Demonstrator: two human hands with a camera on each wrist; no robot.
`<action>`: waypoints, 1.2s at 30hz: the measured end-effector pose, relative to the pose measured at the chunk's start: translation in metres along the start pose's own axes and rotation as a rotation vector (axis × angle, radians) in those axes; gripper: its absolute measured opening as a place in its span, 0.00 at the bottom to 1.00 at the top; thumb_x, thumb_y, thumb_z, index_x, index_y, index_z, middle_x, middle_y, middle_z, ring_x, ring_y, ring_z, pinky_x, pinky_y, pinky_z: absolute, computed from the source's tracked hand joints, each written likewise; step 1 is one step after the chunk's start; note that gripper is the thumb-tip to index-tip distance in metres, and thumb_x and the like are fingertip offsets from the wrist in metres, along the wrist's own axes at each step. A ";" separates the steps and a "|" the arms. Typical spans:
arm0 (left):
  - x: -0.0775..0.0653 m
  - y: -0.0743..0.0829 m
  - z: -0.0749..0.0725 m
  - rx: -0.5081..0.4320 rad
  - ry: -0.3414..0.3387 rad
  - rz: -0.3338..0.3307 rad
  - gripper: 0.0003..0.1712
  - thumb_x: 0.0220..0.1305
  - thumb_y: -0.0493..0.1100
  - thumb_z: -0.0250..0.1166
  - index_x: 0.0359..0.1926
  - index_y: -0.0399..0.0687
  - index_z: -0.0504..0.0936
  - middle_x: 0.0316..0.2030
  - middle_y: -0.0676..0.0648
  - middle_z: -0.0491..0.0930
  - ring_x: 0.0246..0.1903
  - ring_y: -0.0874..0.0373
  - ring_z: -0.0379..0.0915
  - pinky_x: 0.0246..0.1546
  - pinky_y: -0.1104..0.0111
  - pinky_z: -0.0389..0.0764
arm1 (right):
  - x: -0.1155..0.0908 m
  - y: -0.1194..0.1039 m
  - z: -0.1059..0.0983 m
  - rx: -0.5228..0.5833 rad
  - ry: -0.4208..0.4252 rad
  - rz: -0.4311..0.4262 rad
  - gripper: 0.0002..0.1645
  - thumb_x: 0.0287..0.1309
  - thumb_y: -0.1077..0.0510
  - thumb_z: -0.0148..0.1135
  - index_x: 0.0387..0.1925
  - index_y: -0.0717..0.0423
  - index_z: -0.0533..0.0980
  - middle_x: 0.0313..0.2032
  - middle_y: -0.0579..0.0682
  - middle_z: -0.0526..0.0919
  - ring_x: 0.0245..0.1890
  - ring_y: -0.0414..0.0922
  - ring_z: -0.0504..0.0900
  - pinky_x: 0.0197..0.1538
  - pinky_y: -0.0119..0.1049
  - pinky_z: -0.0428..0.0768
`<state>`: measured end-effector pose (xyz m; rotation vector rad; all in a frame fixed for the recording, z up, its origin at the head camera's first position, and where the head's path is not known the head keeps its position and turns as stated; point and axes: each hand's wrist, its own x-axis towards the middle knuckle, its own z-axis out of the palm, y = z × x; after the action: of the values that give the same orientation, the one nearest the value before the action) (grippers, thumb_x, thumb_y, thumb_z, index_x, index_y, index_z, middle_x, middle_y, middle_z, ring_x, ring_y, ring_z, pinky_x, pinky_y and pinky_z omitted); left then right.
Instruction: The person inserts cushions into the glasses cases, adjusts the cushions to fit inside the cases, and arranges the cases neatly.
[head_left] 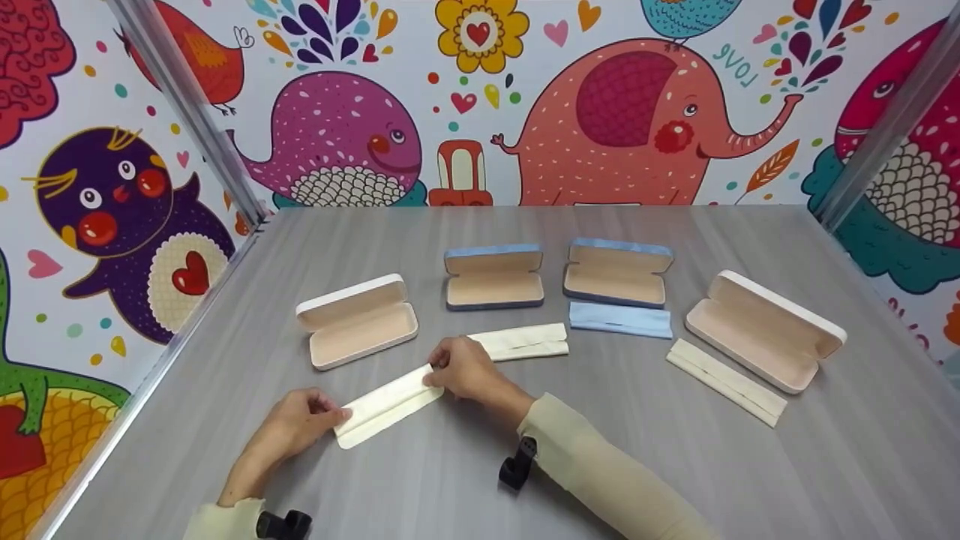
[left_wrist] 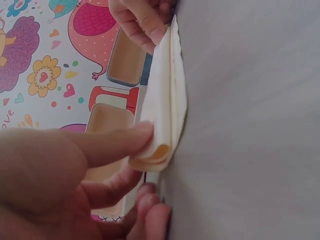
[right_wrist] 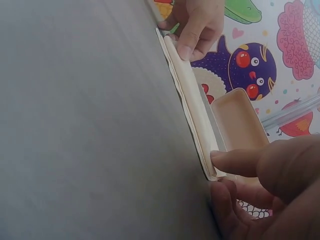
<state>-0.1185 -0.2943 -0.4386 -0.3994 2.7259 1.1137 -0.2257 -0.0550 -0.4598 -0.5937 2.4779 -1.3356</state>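
Observation:
A cream cloth, folded into a long strip, lies at a slant between the two hands. My left hand pinches its near-left end, thumb on top and fingers beneath, as the left wrist view shows. At the far-right end my right hand pinches the same cloth. In the right wrist view the strip shows stacked layers along its edge. An open white glasses case with a beige lining stands just behind the cloth. Another folded cream cloth lies partly hidden behind the right hand.
Two open blue glasses cases stand at the back, a folded blue cloth before the right one. Farther right are an open white case and a cream cloth. A printed wall panel bounds the grey table.

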 end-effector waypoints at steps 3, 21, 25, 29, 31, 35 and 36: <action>0.000 0.000 -0.003 -0.031 -0.032 0.023 0.12 0.63 0.44 0.70 0.33 0.38 0.79 0.27 0.49 0.75 0.27 0.58 0.67 0.27 0.70 0.69 | 0.000 0.000 -0.001 0.008 -0.009 0.001 0.08 0.49 0.67 0.74 0.31 0.63 0.81 0.23 0.44 0.76 0.14 0.36 0.70 0.17 0.24 0.68; 0.010 -0.009 -0.014 -0.676 -0.289 0.062 0.15 0.76 0.43 0.56 0.47 0.37 0.61 0.39 0.46 0.83 0.37 0.54 0.87 0.39 0.62 0.88 | 0.008 -0.006 -0.002 0.417 -0.092 0.117 0.06 0.59 0.64 0.62 0.32 0.58 0.71 0.26 0.46 0.77 0.22 0.37 0.76 0.26 0.26 0.78; 0.012 -0.006 -0.011 -0.707 -0.245 0.061 0.19 0.74 0.39 0.59 0.52 0.35 0.58 0.36 0.49 0.81 0.33 0.59 0.86 0.38 0.63 0.88 | 0.010 -0.003 -0.001 0.458 -0.073 0.141 0.07 0.59 0.65 0.64 0.36 0.62 0.73 0.27 0.47 0.77 0.21 0.37 0.76 0.24 0.27 0.78; 0.012 -0.004 -0.011 -0.716 -0.220 0.047 0.25 0.72 0.36 0.60 0.58 0.30 0.57 0.35 0.49 0.81 0.31 0.60 0.85 0.38 0.64 0.88 | 0.012 0.000 -0.001 0.503 -0.075 0.169 0.12 0.58 0.66 0.67 0.41 0.65 0.74 0.30 0.49 0.80 0.23 0.38 0.76 0.25 0.26 0.78; 0.013 -0.003 -0.012 -0.711 -0.215 0.046 0.27 0.71 0.36 0.61 0.61 0.29 0.57 0.35 0.49 0.80 0.29 0.61 0.84 0.39 0.64 0.87 | 0.014 0.000 -0.001 0.508 -0.085 0.180 0.15 0.58 0.66 0.68 0.45 0.66 0.74 0.33 0.50 0.82 0.25 0.38 0.77 0.26 0.27 0.78; 0.016 -0.003 -0.015 -0.706 -0.205 0.053 0.28 0.68 0.34 0.63 0.62 0.29 0.60 0.35 0.48 0.79 0.30 0.60 0.83 0.40 0.63 0.88 | 0.017 -0.001 -0.002 0.497 -0.104 0.189 0.18 0.57 0.67 0.68 0.50 0.67 0.76 0.35 0.52 0.84 0.27 0.39 0.78 0.28 0.28 0.79; 0.017 -0.003 -0.016 -0.705 -0.199 0.056 0.28 0.68 0.34 0.64 0.61 0.29 0.61 0.36 0.47 0.79 0.31 0.60 0.83 0.40 0.63 0.88 | 0.019 -0.002 -0.003 0.494 -0.108 0.187 0.19 0.57 0.67 0.68 0.50 0.67 0.76 0.35 0.52 0.84 0.27 0.38 0.78 0.28 0.28 0.78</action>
<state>-0.1343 -0.3108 -0.4339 -0.2731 2.1129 1.9925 -0.2428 -0.0628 -0.4573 -0.2981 1.9518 -1.6992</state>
